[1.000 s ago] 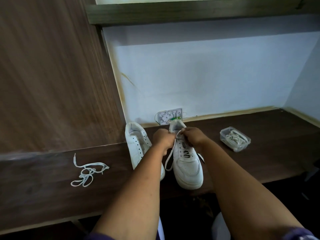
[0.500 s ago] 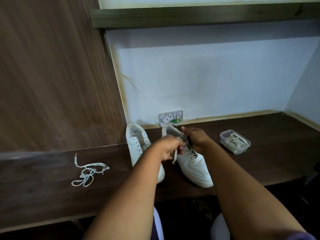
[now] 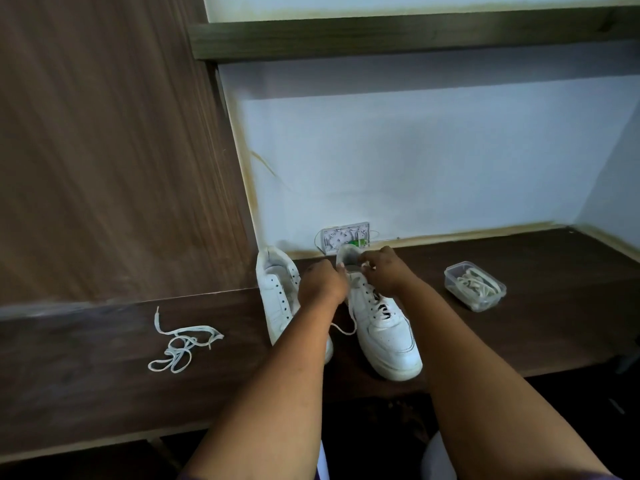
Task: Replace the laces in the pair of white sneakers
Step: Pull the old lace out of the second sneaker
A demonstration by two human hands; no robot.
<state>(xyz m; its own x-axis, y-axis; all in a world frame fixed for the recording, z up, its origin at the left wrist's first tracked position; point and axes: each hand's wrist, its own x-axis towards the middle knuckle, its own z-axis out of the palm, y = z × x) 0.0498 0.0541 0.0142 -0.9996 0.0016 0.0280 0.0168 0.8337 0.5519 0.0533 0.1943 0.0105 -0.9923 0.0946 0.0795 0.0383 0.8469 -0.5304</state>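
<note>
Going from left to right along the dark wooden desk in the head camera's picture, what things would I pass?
Loose lace → unlaced sneaker → left hand → right hand, both hands at the top of the laced sneaker → clear plastic box with laces in it.

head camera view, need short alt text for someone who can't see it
Both hands, left hand and right hand, pinch the lace at the top of a white leather sneaker on a dark wooden desk. Its unlaced twin stands alongside.
</note>
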